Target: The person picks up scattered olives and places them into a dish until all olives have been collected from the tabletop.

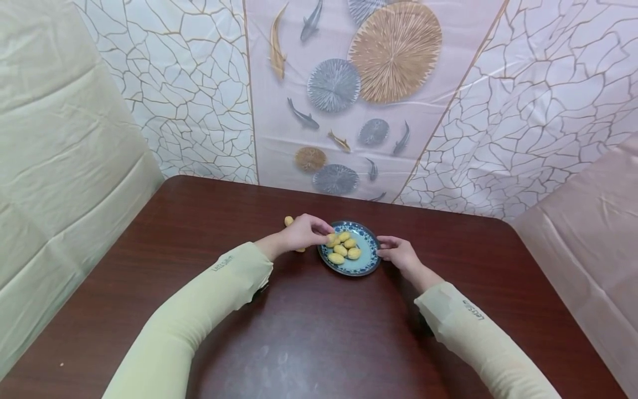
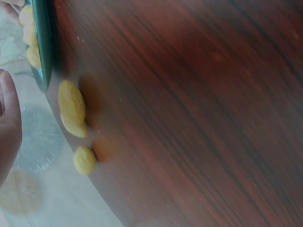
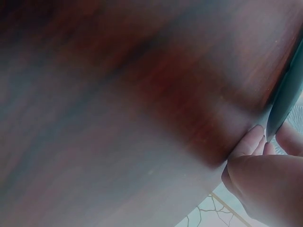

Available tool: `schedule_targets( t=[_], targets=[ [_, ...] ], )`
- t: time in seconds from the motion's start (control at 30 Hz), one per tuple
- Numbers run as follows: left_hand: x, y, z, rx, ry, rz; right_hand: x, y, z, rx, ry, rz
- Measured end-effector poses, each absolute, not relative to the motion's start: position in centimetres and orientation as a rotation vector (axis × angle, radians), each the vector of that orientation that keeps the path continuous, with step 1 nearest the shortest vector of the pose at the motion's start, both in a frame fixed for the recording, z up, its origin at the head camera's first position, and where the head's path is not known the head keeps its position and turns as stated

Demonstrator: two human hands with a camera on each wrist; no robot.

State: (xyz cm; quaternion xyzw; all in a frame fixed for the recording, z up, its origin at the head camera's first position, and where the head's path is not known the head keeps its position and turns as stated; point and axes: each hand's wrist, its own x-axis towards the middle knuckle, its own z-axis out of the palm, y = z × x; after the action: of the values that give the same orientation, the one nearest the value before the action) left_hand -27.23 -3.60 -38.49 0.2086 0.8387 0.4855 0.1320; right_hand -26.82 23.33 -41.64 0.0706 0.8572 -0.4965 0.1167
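Note:
A round plate (image 1: 371, 260) with a blue patterned rim stands on the table, bearing several yellow, oval, peanut-like pieces (image 1: 353, 253). Over its left edge, my left hand (image 1: 303, 231) pinches one such yellow piece between thumb and fingers. At the opposite side, my right hand (image 1: 400, 256) grips the plate's rim. The right wrist view has the dark plate edge (image 3: 284, 97) between the thumb and fingers of that hand. Beneath and beside my left hand lie a knobbly yellow piece (image 2: 73, 109) and a smaller-looking rounded one (image 2: 84, 160), both on the tabletop; the hand partly covers them in the head view.
The dark reddish-brown wooden table (image 1: 299, 332) has rounded far corners. A patterned cloth (image 1: 334, 127) with fish and discs hangs behind it. Plain beige cloth (image 1: 65, 166) hangs at the left, and more cloth (image 1: 583, 233) at the right.

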Motion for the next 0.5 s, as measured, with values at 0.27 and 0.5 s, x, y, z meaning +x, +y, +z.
schedule_targets(
  t=[0.27, 0.5],
  targets=[
    [-27.2, -1.6, -38.6, 0.692, 2.486, 1.334, -26.8, 23.5, -41.5, 0.196, 2.503, -1.459],
    [-26.6, 0.0, -39.2, 0.778, 2.463, 1.280, -26.7, 23.5, -41.5, 0.195, 2.500, -1.470]
  ],
)
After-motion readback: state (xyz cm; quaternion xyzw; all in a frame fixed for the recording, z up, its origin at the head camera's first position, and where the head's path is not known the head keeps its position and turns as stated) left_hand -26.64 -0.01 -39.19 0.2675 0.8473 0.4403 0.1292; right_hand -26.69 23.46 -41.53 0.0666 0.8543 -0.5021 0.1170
